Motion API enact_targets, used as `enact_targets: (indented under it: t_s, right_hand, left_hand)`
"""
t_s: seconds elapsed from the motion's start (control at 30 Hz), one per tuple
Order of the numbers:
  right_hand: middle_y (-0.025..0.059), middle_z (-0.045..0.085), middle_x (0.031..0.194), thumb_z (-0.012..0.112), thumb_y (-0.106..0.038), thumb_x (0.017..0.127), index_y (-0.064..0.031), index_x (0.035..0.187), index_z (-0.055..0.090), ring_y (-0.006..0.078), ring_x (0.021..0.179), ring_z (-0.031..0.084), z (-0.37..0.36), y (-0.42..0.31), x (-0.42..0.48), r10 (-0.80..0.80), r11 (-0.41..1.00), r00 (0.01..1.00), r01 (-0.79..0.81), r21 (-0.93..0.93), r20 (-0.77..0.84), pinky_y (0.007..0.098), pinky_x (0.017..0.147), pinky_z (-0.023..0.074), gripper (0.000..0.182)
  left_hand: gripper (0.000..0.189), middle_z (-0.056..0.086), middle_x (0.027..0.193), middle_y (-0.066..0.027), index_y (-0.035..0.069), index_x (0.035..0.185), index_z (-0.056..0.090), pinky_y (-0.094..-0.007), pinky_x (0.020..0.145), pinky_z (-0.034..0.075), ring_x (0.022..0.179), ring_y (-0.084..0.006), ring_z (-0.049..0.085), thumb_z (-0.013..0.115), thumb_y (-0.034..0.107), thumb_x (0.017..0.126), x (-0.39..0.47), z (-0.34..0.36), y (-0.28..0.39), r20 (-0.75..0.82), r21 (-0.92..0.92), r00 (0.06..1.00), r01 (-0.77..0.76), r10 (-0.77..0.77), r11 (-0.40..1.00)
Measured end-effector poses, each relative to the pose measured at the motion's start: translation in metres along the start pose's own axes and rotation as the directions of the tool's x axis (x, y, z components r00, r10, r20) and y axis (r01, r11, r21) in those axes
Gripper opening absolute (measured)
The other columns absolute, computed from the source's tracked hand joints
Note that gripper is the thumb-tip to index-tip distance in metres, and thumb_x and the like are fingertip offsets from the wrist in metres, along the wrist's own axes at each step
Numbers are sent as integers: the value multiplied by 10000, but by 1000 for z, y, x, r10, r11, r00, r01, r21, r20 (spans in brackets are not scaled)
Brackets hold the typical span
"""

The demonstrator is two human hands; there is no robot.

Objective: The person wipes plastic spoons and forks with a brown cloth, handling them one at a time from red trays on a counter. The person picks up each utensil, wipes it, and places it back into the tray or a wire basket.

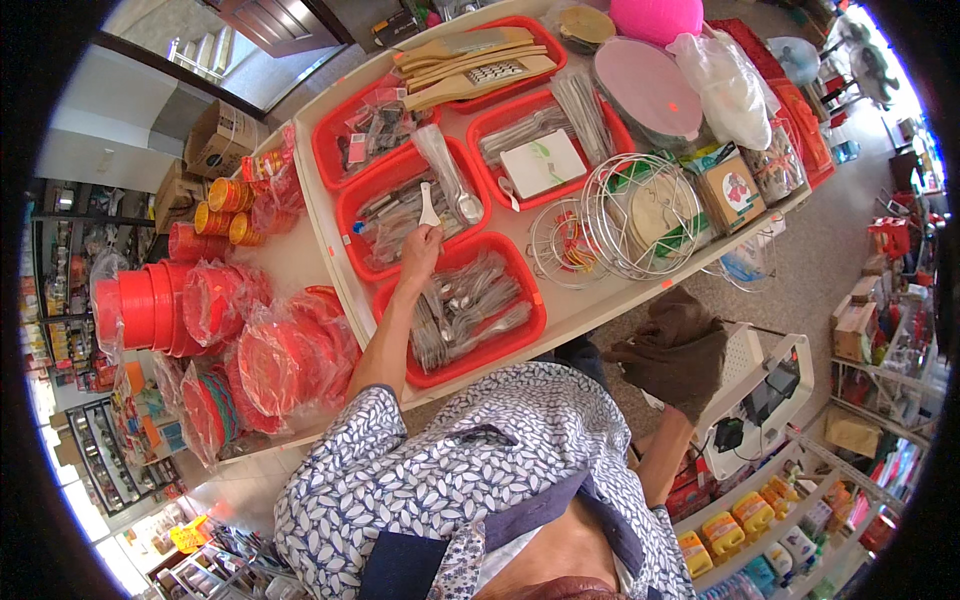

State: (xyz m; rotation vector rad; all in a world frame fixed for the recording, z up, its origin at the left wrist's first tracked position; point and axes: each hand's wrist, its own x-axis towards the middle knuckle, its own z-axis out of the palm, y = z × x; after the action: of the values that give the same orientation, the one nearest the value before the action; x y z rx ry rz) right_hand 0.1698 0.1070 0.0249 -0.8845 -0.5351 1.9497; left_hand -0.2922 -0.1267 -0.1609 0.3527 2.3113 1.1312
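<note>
My left hand (422, 251) grips a white spoon (427, 206) above the front rim of a red plastic basket (365, 264). Wrapped cutlery and a bundle of metal spoons (466, 202) lie in that basket. Just below my left hand, a nearer red basket (541, 319) holds metal forks and spoons (472, 300), some in clear plastic. On the other side, my right hand (677, 424) holds a dark brown cloth (667, 345), which hides most of its fingers.
Further red baskets hold wooden graters (480, 75), packaged small goods (375, 112) and a white box (544, 166). Wire racks (641, 221) stand at the display table's (559, 330) right. Wrapped red plastic containers (277, 360) crowd the left. A white plastic stand (787, 390) is beside the cloth.
</note>
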Motion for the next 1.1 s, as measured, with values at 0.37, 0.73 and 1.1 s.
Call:
enact_targets:
  t_s: [0.37, 0.73, 1.1]
  right_hand:
    - [180, 692, 1130, 698, -280, 1052, -37, 1294, 598, 364, 1019, 683, 9, 7, 4, 32, 999, 999, -32, -34, 0, 463, 890, 547, 358]
    - [189, 703, 1076, 712, -284, 1039, -32, 1247, 615, 374, 970, 692, 18, 6, 9, 8, 998, 1000, -8, -59, 2, 466, 851, 555, 342]
    - [198, 714, 1022, 726, -288, 1025, -27, 1201, 632, 385, 921, 702, 42, 3, 18, -6, 955, 993, 40, -294, 117, 469, 811, 562, 329]
  left_hand:
    - [410, 757, 1075, -351, -93, 1170, 720, -601, 902, 565, 1047, -534, 737, 674, 301, 1065, 95, -12, -18, -72, 622, 975, -121, 210, 773]
    - [319, 756, 1108, -368, -68, 1138, 707, -644, 912, 581, 1058, -545, 744, 661, 208, 983, 102, -6, -15, -140, 577, 959, -123, 246, 807]
    - [236, 787, 1011, -212, -18, 1150, 672, -455, 737, 650, 900, -317, 801, 705, 187, 1038, 44, -40, 74, 80, -247, 991, -84, 107, 965]
